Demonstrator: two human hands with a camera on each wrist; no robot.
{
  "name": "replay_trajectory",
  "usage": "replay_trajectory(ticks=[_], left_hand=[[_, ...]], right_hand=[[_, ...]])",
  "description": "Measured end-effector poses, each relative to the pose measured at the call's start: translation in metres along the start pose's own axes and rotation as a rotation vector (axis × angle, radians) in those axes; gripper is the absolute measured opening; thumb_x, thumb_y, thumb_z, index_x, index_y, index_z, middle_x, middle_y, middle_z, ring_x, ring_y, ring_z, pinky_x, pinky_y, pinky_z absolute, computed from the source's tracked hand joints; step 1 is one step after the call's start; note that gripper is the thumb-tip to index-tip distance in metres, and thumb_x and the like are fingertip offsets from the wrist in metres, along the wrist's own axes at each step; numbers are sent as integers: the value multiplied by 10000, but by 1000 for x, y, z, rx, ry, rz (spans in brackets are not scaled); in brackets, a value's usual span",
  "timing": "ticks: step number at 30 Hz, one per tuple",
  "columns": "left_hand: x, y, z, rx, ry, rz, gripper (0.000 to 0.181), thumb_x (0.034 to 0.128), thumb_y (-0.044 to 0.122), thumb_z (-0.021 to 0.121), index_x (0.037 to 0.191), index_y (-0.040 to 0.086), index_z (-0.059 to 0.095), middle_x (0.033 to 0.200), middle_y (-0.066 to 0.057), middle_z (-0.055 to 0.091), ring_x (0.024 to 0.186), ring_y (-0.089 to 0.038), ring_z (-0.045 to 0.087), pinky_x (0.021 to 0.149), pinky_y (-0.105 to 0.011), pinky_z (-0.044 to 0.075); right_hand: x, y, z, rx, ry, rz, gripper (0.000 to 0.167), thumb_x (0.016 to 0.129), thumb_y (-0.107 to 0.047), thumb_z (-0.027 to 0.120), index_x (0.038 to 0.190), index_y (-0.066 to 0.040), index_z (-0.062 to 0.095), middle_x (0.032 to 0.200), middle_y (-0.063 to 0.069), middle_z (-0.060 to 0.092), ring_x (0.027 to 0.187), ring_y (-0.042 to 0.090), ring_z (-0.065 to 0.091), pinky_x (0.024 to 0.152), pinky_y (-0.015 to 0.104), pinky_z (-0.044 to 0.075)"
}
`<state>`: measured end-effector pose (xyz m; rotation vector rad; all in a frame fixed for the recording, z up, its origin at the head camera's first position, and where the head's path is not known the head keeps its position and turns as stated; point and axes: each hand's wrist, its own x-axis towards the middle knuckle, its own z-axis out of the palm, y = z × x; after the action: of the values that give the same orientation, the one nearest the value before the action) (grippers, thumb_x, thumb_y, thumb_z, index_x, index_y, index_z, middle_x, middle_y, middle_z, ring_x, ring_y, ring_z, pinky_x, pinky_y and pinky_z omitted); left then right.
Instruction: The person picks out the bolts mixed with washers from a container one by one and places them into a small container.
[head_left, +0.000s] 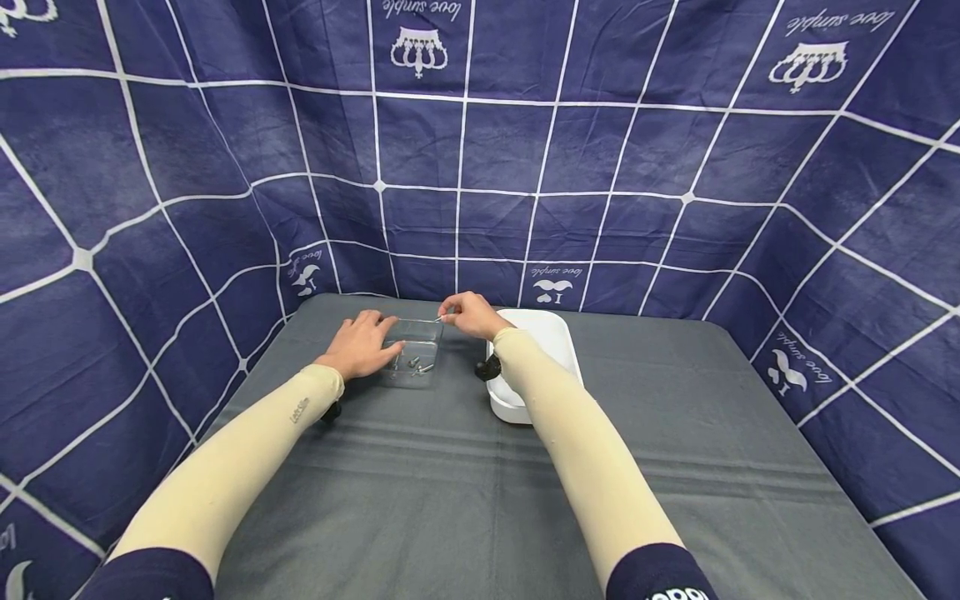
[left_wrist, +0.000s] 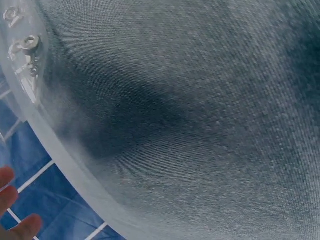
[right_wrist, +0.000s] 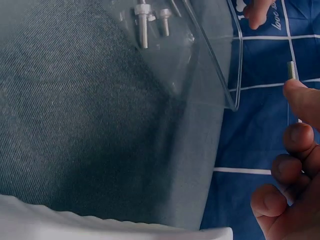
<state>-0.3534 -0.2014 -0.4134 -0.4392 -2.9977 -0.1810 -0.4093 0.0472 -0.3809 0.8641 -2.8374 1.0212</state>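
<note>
My right hand [head_left: 468, 314] pinches a small threaded metal screw [right_wrist: 292, 70] between thumb and finger, above the back right corner of a clear plastic box [head_left: 408, 383]. Its other fingers are curled in the right wrist view. Several loose screws [head_left: 424, 369] lie inside the box, and hex socket heads show on a couple of them in the right wrist view. At the box's left side is my left hand [head_left: 362, 343], fingers spread and fairly straight, near or touching the wall. Only some of its fingertips [left_wrist: 31, 226] show in the left wrist view.
A white rectangular tray [head_left: 510, 412] stands right of the clear box, partly under my right forearm. Both rest on a grey cloth-covered table [head_left: 420, 500]. A dark blue curtain [head_left: 502, 142] with white grid lines encloses the back and sides.
</note>
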Motion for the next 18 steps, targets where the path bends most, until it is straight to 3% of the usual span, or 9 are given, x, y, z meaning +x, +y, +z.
replay_trajectory(ticks=[18], left_hand=[[-1, -2, 10, 0, -35, -42, 709, 993, 496, 512, 1538, 56, 398, 1462, -241, 439, 1414, -402, 346, 1090, -646, 324]], right_hand=[[10, -14, 12, -8, -28, 37, 113, 946, -167, 699, 1024, -113, 761, 730, -23, 541, 688, 117, 481, 646, 231, 383]])
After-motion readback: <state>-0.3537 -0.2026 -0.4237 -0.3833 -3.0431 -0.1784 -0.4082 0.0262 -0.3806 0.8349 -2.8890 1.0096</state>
